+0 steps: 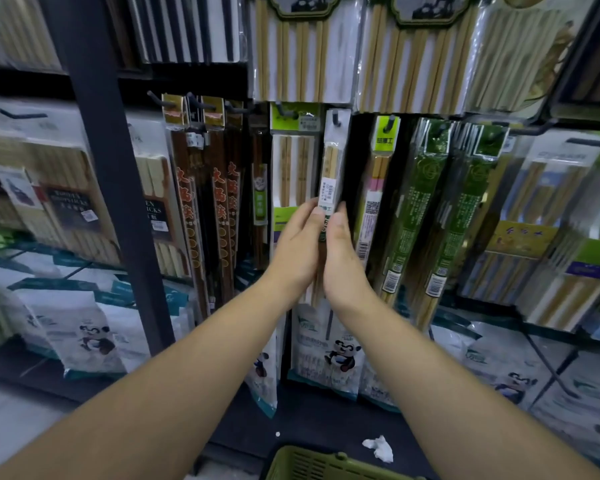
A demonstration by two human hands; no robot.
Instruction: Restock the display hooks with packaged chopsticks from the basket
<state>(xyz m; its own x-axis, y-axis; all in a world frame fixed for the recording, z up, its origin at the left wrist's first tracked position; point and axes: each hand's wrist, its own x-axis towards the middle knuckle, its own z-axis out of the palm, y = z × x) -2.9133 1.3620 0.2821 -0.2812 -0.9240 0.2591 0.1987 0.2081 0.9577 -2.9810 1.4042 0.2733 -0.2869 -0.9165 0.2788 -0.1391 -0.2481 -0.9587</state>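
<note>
A slim clear pack of pale wooden chopsticks (pixel 332 161) hangs upright in the middle of the display, its top hole at a black hook (pixel 336 117). My left hand (pixel 297 244) and my right hand (pixel 342 258) hold the pack's lower half between them, thumbs lying on its front. A green plastic basket (pixel 312 465) shows only its rim at the bottom edge; its contents are hidden.
Hooks to both sides carry other packs: dark red ones (pixel 219 188) on the left, a pink-banded one (pixel 374 188) and green ones (pixel 420 209) on the right. Panda-print bags (pixel 333 355) stand below. A dark upright post (pixel 108 150) runs at left. Crumpled paper (pixel 380 448) lies on the floor.
</note>
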